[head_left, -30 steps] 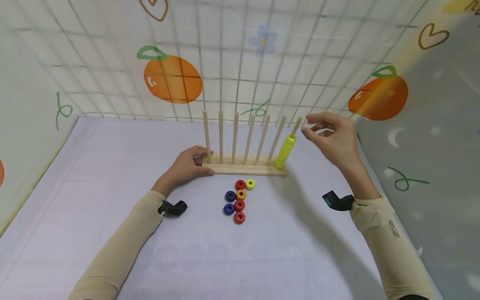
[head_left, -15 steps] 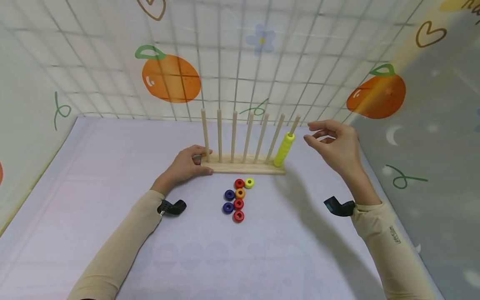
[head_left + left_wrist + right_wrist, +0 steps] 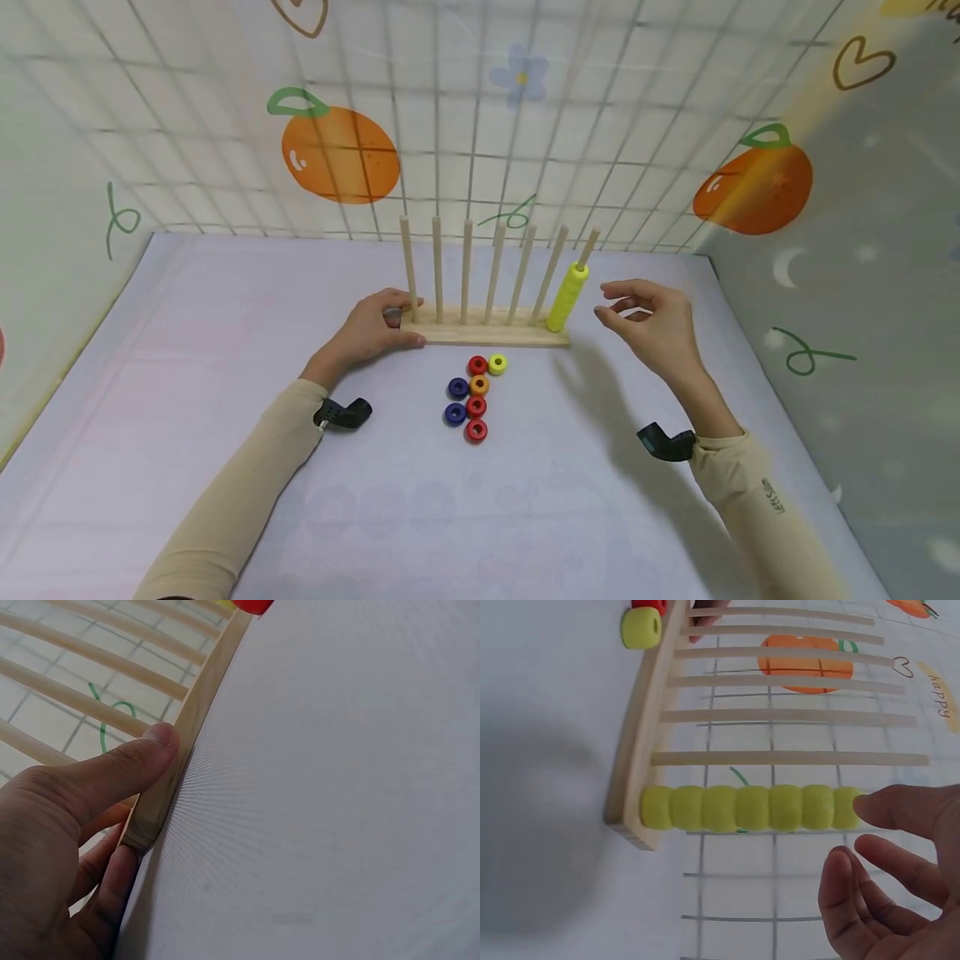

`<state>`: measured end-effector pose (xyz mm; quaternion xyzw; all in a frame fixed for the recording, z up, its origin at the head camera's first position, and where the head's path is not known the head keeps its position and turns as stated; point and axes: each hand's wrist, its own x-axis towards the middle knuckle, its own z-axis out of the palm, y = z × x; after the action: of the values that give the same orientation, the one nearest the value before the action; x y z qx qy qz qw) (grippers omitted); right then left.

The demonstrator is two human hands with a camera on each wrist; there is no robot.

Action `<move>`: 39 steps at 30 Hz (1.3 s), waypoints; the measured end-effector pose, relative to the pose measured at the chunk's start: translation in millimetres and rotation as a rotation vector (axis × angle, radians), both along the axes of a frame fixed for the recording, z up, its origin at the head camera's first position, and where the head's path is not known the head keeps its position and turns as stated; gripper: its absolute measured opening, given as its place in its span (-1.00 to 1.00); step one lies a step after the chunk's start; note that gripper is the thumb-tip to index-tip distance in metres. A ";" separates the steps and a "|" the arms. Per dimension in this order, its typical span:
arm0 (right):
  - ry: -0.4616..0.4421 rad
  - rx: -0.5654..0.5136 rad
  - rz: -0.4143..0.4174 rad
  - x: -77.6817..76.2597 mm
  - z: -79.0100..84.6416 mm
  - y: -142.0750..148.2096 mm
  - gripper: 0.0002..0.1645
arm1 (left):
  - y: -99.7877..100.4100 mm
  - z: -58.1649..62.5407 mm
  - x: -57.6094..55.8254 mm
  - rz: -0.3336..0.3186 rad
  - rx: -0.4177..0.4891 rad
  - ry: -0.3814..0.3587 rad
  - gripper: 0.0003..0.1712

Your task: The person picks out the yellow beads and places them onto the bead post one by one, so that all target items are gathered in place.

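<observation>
A wooden peg rack (image 3: pixel 487 335) stands on the table with a row of upright pegs. My left hand (image 3: pixel 372 323) grips the left end of its base, thumb (image 3: pixel 154 746) along the front edge in the left wrist view. Several yellow beads (image 3: pixel 567 297) are stacked on the rightmost peg, whose tip shows above them; the other pegs are bare. To the right of that stack my right hand (image 3: pixel 654 323) hovers in the air, holding nothing, its fingers loosely bent and thumb apart from them.
In front of the rack lie loose beads: a yellow bead (image 3: pixel 497 363), an orange bead (image 3: pixel 479 385), red beads (image 3: pixel 476 430) and dark blue beads (image 3: pixel 455 413). Behind the table hangs a printed grid curtain (image 3: pixel 457 125), and a grey side curtain (image 3: pixel 840 292) is on the right.
My right hand has moved away from the tip of the rightmost peg and come down toward me. The left hand keeps its hold on the rack, and the beads stay where they were.
</observation>
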<state>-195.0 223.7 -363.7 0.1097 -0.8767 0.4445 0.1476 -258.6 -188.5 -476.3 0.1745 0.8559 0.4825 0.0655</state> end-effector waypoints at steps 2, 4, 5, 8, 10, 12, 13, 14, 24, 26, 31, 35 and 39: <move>-0.020 0.003 0.004 2.3 -5.5 0.2 -0.71 | 0.2 0.2 -0.1 0.002 -0.001 -0.005 -0.18; -0.034 0.009 0.008 4.4 -10.4 0.4 -0.71 | 0.5 0.4 0.1 0.003 0.006 -0.013 -0.18; -0.039 0.009 0.010 5.6 -12.4 0.6 -0.71 | 0.6 0.5 0.2 0.005 0.007 -0.015 -0.18; -0.058 -0.001 0.018 9.5 -17.2 0.6 -0.72 | 1.0 1.1 0.4 0.007 0.014 -0.022 -0.18; -0.066 -0.009 0.023 11.9 -20.3 0.2 -0.72 | 1.1 1.3 0.3 0.007 0.014 -0.025 -0.19; -0.076 -0.017 0.032 13.6 -24.0 -0.5 -0.71 | 1.1 1.4 0.3 0.009 0.015 -0.029 -0.19; -0.079 -0.020 0.038 14.1 -26.2 -0.9 -0.71 | 1.0 1.3 0.2 0.010 0.013 -0.030 -0.19; -0.082 -0.020 0.043 14.5 -28.5 -1.5 -0.71 | 1.0 1.2 0.3 0.011 0.014 -0.033 -0.18; -0.122 -0.053 0.112 17.4 -47.1 -13.9 -0.67 | 1.0 1.6 1.3 0.005 0.023 -0.024 -0.19; -0.127 -0.040 0.124 17.4 -49.8 -17.1 -0.65 | 0.7 1.2 0.7 0.001 0.028 -0.018 -0.19; -0.165 -0.024 0.167 18.4 -57.7 -28.8 -0.64 | 0.1 0.5 0.1 0.003 0.023 -0.007 -0.18; -0.211 -0.031 0.197 20.5 -62.7 -40.3 -0.65 | 0.8 1.4 0.6 0.007 0.015 0.006 -0.19; -0.239 -0.043 0.223 22.1 -65.0 -52.0 -0.65 | 1.7 1.8 0.8 0.009 0.009 0.007 -0.18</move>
<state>-172.9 171.7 -428.7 0.1497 -0.8607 0.4865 -0.0057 -257.8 -186.9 -474.5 0.1724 0.8546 0.4862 0.0593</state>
